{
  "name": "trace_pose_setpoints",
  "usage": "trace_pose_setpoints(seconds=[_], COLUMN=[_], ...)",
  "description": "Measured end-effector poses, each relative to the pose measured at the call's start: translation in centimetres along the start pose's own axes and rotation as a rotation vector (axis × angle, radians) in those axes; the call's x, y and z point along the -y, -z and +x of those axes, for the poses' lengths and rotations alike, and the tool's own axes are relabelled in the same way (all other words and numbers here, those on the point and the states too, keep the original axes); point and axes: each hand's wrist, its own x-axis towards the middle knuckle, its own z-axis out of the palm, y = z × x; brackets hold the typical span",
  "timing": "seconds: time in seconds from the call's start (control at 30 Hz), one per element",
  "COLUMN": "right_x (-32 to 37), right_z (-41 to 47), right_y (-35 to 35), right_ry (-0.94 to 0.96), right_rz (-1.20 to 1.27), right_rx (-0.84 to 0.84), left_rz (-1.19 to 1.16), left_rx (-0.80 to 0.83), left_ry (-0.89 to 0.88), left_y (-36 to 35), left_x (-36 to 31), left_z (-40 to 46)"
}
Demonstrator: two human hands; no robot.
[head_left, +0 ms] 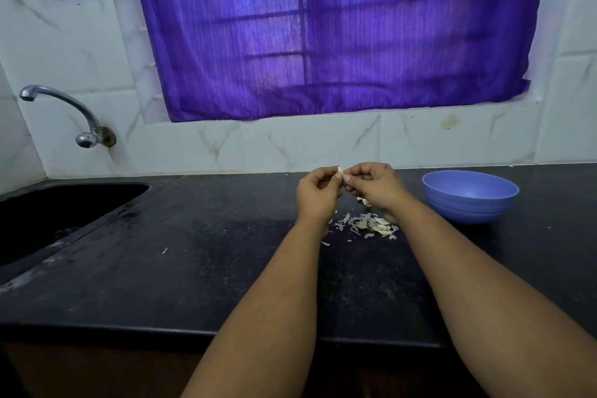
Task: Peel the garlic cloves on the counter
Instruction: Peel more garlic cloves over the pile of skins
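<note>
Both my forearms are bare all the way up, no sleeves in sight. No rings, watch or bangles on my left hand (318, 192) or my right hand (376, 186). Nails are short and plain, no polish.

The far wall (310, 142) is made of white tiles with thin grey and brown lines, like marble. A big purple curtain (336, 29) hangs over a window in the middle of it. Light shines through the cloth, and the dark bars of the window show behind it. On the left, a shiny metal tap (64, 110) sticks out of the wall and bends to the left. Below it is a dark sink (64, 203). A long black counter (200, 268) runs from left to right, with small pale specks on it. Near us, its front edge drops to something brown below. The light is dim and bluish.
</note>
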Motion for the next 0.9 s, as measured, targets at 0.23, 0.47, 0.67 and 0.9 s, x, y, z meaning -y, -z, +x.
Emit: trace_pose_setpoints(seconds=[0.23,0.47,0.67,0.9], right_x=[-0.14,-0.25,-0.21,-0.56], right_z=[0.4,0.38,0.31,0.64], right_y=[0.48,0.48,0.55,0.36], right_ry=[0.181,0.195,0.174,0.166], right_rz=[-0.18,-0.206,-0.211,-0.289], right_rx=[-0.08,-0.147,-0.189,-0.111], left_rz=[0.156,0.235,0.255,0.259], left_rx=[0.034,0.071,0.075,0.07], left_ry=[-0.01,-0.052,-0.089,-0.1], left_y=[-0.05,-0.01,0.08,0.23], left_x=[0.25,0.35,0.25,0.59], left_z=[0.1,-0.02,-0.07,0.2])
